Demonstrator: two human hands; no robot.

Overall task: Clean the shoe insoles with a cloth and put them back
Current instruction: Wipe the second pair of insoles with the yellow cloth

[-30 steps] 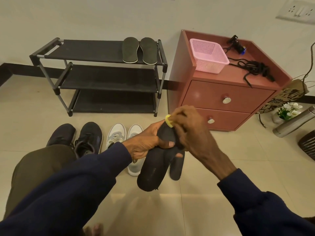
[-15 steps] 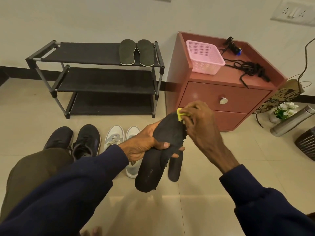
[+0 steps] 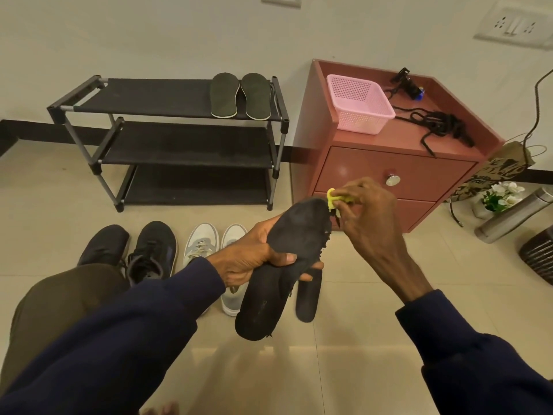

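I see the left hand [image 3: 254,259] gripping a black insole [image 3: 287,256] at its middle. The thumb lies across the upper face and the fingers [image 3: 308,277] curl beneath, with their tips showing at the right edge. The insole hangs in the air in front of the red cabinet [image 3: 389,172], its upper end raised toward the lower drawer and its lower end pointing at the floor.

The right hand [image 3: 368,217] pinches a small yellow cloth [image 3: 332,199], fingers curled tightly around the wad. The cloth touches the frayed rim at the insole's upper end.

A second black insole [image 3: 308,301] lies on the floor in front of the cabinet, partly hidden behind the held one. White shoes [image 3: 209,250] stand left of the cabinet, with black shoes [image 3: 149,250] farther left. The shoe rack [image 3: 167,100] stands left of the cabinet. A pair of green insoles [image 3: 239,95] lies on its top shelf, at the end nearest the cabinet.
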